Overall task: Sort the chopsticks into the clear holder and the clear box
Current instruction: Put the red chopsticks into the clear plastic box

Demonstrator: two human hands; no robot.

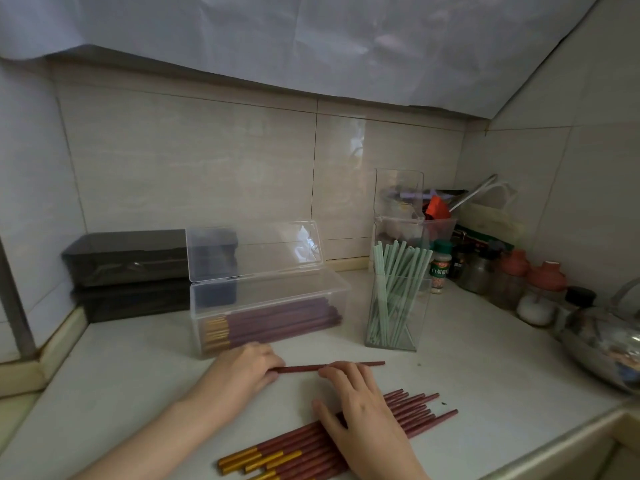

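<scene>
red chopsticks with gold ends lie in a loose pile at the near edge of the tabletop. the right hand lies over the pile, fingers nearly straight, gripping nothing; its fingertips touch a single chopstick just beyond. the left hand pinches that stick's left end with curled fingers. behind, the clear box stands with its lid raised, more red sticks lying flat inside. right of it, the clear holder carries pale green chopsticks, leaning upright.
</scene>
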